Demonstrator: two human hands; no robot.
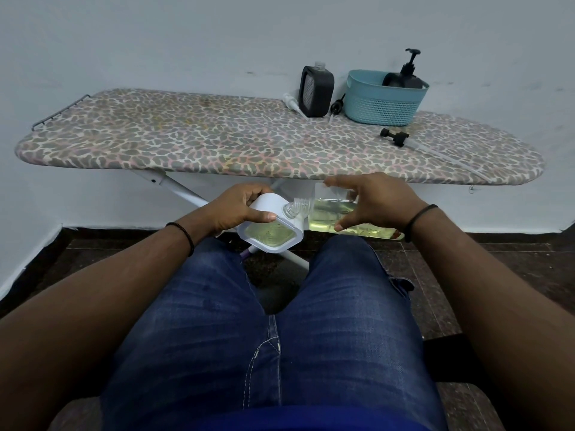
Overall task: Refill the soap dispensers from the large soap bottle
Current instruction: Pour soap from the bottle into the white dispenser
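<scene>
Left hand (pixel 239 206) fingers grip the white dispenser (pixel 270 227); right hand (pixel 371 199) fingers hold the tilted soap bottle (pixel 331 213), its mouth touching the dispenser's neck.

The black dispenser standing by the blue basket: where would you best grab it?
Grip the black dispenser around its flat body, coming from the front with thumb and fingers on its two narrow sides. It stands upright with its neck open, so probably keep it level. The basket crowds its right side.
</scene>
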